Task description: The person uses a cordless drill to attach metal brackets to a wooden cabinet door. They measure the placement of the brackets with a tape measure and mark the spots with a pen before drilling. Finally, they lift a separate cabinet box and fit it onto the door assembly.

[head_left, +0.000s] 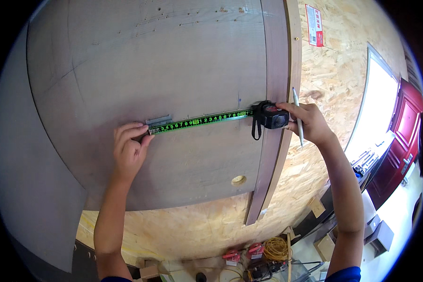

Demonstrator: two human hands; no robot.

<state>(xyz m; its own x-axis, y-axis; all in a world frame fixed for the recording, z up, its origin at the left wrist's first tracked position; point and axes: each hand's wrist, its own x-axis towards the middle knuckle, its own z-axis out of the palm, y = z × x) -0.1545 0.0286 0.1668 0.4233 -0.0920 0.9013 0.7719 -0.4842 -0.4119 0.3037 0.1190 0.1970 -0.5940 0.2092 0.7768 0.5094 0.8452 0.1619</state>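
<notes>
A black tape measure is in my right hand, thumb and fingers closed on its case. The same hand carries a white pen between its fingers. From the case a black blade with green markings runs left across a large grey panel. My left hand pinches the blade's end against the panel. Just above that end is a small grey metal piece. The case lies over a brownish vertical strip at the panel's right edge, its black wrist strap hanging down.
A round hole pierces the panel low down. Behind is a chipboard wall with a red-and-white label. A coiled yellow cord and red items lie below. At right are a bright window and red door.
</notes>
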